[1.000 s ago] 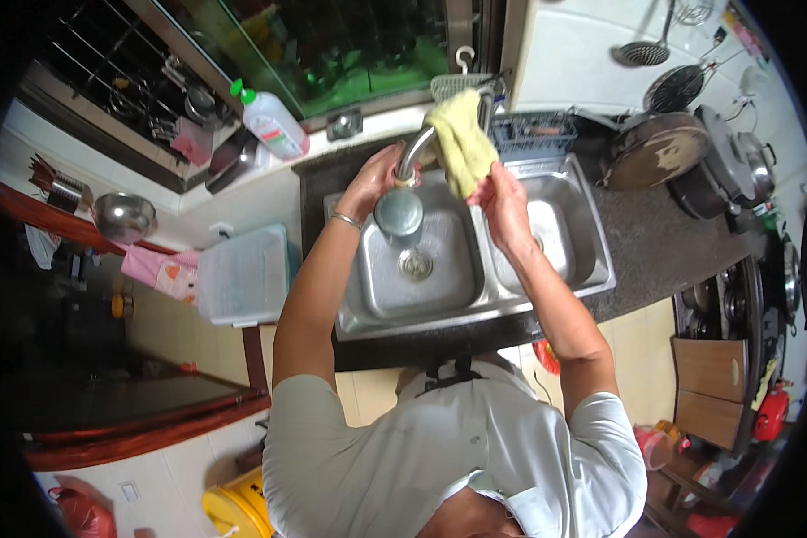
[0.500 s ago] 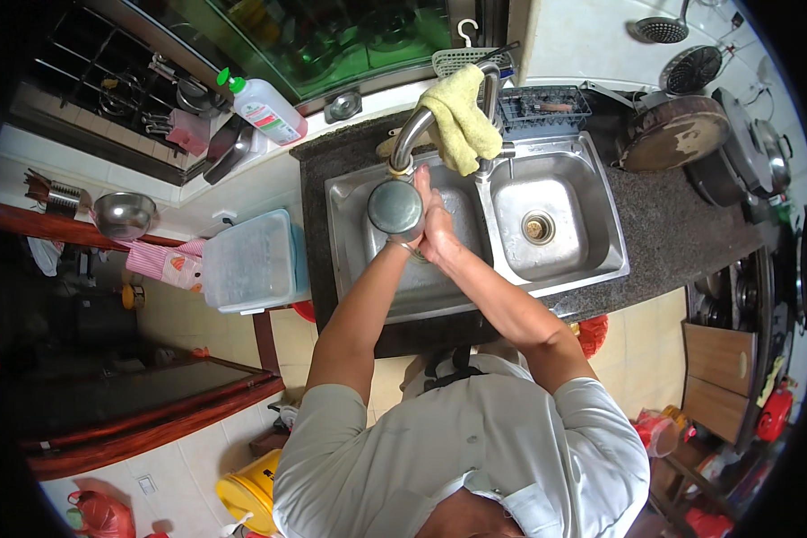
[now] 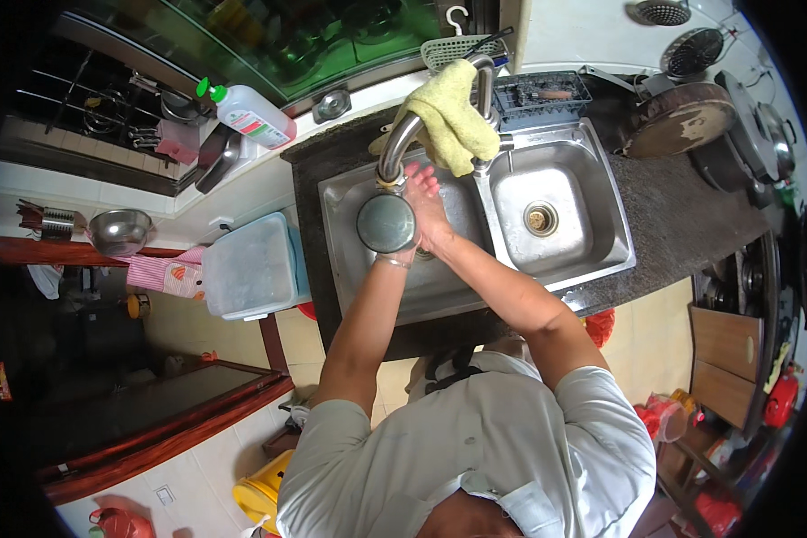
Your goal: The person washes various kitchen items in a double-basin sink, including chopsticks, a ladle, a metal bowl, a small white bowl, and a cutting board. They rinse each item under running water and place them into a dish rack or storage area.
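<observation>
Both my hands are over the left basin of the steel double sink (image 3: 345, 269), under the curved metal faucet (image 3: 403, 134). A round attachment with a grey disc top (image 3: 386, 223) sits at the end of the spout. It covers most of my left hand, and its fingers cannot be made out; a thin bracelet (image 3: 393, 261) circles that wrist. My right hand (image 3: 429, 206) lies close against the left one beside the disc, its fingers stretched out and reddish at the tips. No object shows in it. A yellow cloth (image 3: 457, 121) drapes over the faucet.
Right of my hands is the second basin (image 3: 560, 193) with a round drain. Behind the sink stand a dark wire basket (image 3: 542, 99) and a white pump bottle (image 3: 251, 117). Pans and a round wooden board (image 3: 681, 121) lean at right; a lidded plastic bin (image 3: 251, 269) stands left.
My right hand's fingers, earlier folded against the left hand, now stretch out toward the faucet. The whole view has shifted slightly.
</observation>
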Tool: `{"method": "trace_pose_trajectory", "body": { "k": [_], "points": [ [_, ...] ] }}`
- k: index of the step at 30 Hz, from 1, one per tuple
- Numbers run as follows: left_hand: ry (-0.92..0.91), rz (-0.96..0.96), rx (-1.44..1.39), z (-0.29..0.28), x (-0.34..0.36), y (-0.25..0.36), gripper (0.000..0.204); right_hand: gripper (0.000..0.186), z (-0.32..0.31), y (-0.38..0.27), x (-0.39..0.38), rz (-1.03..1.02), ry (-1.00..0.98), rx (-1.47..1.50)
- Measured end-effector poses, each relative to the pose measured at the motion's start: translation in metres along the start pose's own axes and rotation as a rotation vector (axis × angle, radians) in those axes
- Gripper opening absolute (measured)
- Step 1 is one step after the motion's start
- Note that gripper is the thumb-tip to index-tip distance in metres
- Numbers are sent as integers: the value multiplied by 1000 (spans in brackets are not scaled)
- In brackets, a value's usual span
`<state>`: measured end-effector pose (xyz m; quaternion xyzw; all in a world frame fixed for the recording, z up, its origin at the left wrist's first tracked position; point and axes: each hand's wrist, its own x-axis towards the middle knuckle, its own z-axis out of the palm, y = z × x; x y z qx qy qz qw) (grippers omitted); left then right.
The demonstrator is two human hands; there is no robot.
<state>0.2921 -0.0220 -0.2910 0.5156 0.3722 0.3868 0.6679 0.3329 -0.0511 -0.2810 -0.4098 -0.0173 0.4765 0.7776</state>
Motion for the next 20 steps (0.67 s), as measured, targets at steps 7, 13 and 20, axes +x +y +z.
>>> {"method": "trace_pose_trajectory", "body": {
  "k": [7, 13, 20],
  "points": [
    [68, -224, -400, -3, -84, 10, 42, 22, -19, 28, 56, 31, 101, -228],
    [165, -319, -246, 21, -85, -16, 37, 15, -24, 72, 75, -357, -87, -419],
    [128, -423, -838, 1, -46, -27, 42, 16, 1, 39, 54, 64, -187, 108]
  ]
}}
